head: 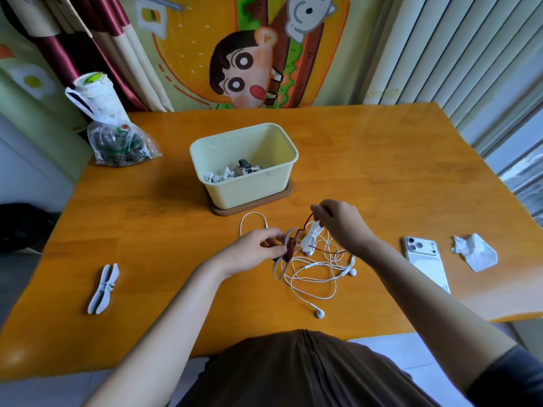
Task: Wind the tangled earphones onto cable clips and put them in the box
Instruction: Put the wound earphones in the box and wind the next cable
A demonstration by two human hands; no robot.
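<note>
My left hand (258, 248) grips a pale cable clip (282, 261) that has a dark red earphone cable (291, 248) wound round its middle. My right hand (338, 221) pinches the free end of that red cable and holds it up above the table. Under both hands lies a tangle of white earphones (320, 271), with one earbud (319, 313) near the front edge. A cream box (282, 142) stands behind on a brown lid and holds several wound earphones (226, 174). Two spare clips (103, 289) lie together at the left.
A white phone (426, 261) lies face down at the right with a crumpled tissue (476, 254) beyond it. A plastic bag (120, 142) and a white cup (97, 96) stand at the back left corner of the wooden table (367, 160).
</note>
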